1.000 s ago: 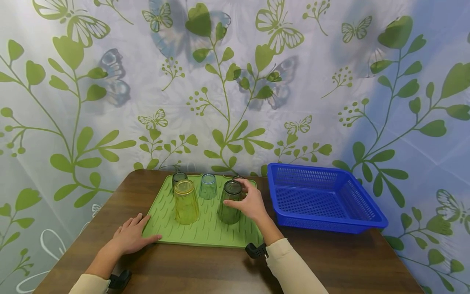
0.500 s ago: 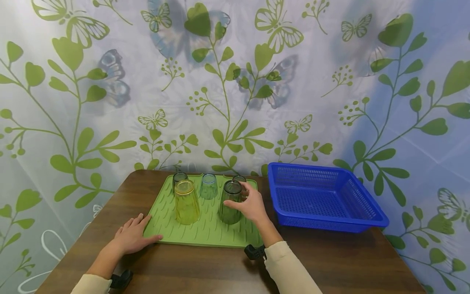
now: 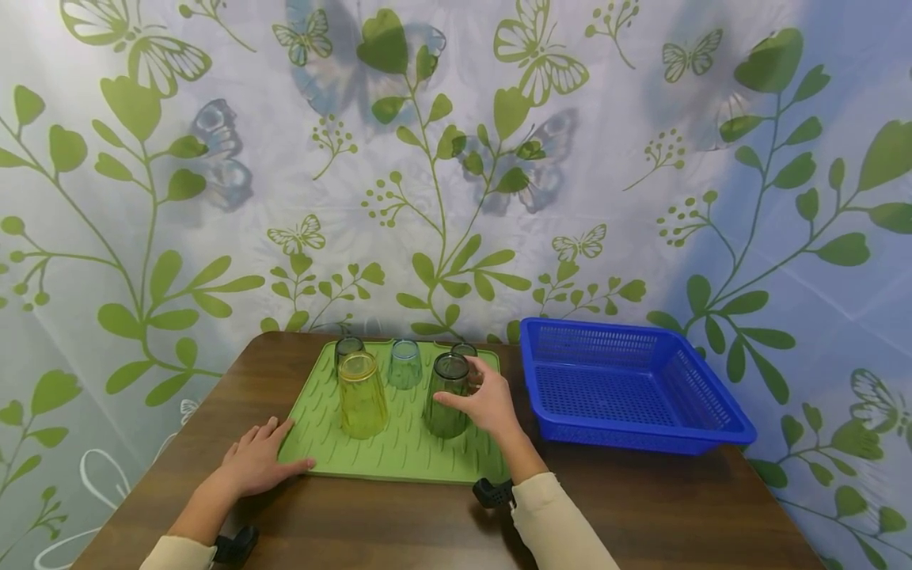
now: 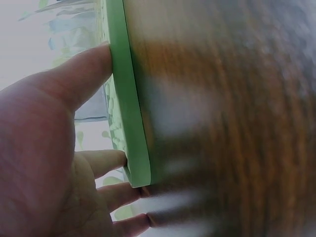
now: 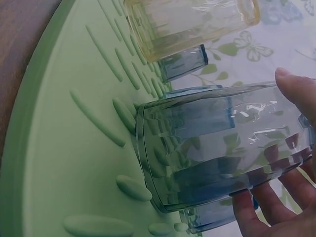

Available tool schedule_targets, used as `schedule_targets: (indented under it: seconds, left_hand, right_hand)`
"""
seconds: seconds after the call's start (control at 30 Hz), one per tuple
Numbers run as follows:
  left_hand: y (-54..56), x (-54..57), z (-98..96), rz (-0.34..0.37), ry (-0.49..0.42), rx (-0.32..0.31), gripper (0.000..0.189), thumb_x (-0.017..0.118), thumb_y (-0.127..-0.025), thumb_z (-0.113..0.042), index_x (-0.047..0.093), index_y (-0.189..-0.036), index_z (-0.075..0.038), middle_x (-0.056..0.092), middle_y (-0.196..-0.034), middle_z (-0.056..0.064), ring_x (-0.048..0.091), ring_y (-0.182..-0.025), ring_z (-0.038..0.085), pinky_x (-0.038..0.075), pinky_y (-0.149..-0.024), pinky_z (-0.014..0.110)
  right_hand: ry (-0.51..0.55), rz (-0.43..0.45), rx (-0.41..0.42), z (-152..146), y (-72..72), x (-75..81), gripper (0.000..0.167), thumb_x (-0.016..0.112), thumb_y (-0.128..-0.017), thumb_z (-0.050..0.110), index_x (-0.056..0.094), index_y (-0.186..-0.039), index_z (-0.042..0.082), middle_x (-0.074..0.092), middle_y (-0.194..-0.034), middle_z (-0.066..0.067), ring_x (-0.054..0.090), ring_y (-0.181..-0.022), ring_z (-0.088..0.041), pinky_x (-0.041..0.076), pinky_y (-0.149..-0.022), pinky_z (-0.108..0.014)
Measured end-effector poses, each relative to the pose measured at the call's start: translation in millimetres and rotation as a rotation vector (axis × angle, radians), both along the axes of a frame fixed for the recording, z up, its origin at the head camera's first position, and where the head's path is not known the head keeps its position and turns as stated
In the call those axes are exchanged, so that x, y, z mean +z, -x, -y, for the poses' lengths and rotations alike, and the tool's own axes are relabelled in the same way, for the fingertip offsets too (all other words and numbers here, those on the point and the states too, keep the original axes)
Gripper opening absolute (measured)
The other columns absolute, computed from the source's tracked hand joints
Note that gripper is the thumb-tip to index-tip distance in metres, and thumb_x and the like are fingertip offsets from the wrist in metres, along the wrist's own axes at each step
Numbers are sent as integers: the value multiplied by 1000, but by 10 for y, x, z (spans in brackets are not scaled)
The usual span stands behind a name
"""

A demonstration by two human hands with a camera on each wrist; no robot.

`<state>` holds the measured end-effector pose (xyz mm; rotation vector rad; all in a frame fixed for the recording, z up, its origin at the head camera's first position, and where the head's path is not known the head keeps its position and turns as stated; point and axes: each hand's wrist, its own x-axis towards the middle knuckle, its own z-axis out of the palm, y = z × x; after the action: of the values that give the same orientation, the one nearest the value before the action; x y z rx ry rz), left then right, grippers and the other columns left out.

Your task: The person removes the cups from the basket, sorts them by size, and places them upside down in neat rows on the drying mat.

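My right hand (image 3: 490, 402) holds a tall smoky-grey drinking glass (image 3: 446, 413), thumb on the near side and fingers round the far side. The glass is upside down, its mouth on the green drying mat (image 3: 399, 459); in the right wrist view the grey glass (image 5: 197, 148) shows its rim right at the mat's ridges. My left hand (image 3: 258, 461) lies with fingers spread at the mat's front left corner. In the left wrist view its thumb (image 4: 91, 66) touches the mat's edge (image 4: 129, 108), and two fingertips reach the wood.
An upturned yellow glass (image 3: 362, 408) stands left of the grey one. Behind are a small blue glass (image 3: 404, 368) and two small dark glasses, one at left (image 3: 347, 350), one at right (image 3: 465, 348). A blue plastic basket (image 3: 641, 437) sits right on the wooden table (image 3: 399, 522).
The fingers of my right hand have shifted slightly down, showing more of the small dark glass behind. The grey glass and my left hand have stayed in place.
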<state>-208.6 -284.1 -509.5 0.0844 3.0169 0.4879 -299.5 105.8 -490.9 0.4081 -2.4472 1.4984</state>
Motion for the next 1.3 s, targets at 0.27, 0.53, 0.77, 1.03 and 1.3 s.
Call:
schedule_targets:
  seconds: [0.27,0.53,0.77,1.03,1.3]
  left_hand:
    - [0,-29,0,7,-1,0,101,65,-89,-69,37,-155,3,28,-157,41,28,-138,68,26,-104,83]
    - [6,-23,-15,7,2,-6,101,66,-89,-68,38,-155,3,29,-156,41,29,-137,68,27,-103,82]
    - [0,10,-11,19,-9,-8,101,69,-87,-67,40,-153,4,31,-155,42,31,-135,69,30,-101,82]
    - [38,84,21,-62,-10,-30,90,72,-89,-57,47,-146,8,42,-145,42,37,-130,68,42,-89,79]
    - [166,233,-11,-241,-39,-48,76,74,-92,-45,51,-142,8,50,-139,38,41,-127,66,45,-86,77]
  right_hand:
    - [1,0,2,-11,-17,-2,78,93,-73,47,61,-140,21,71,-118,-2,67,-105,-24,58,-92,-46]
    - [8,1,-9,-20,-26,-22,78,93,-73,46,61,-140,20,71,-120,-4,68,-106,-26,59,-93,-47]
    - [10,30,-7,-9,-84,-35,81,91,-75,47,58,-144,19,68,-128,-7,67,-116,-31,58,-95,-50]
    - [34,34,21,-16,-91,-29,82,91,-75,46,56,-146,21,66,-132,-4,66,-118,-29,56,-99,-51]
    - [13,64,28,-40,-118,32,88,90,-77,46,51,-151,19,62,-141,-10,63,-124,-33,56,-100,-50]
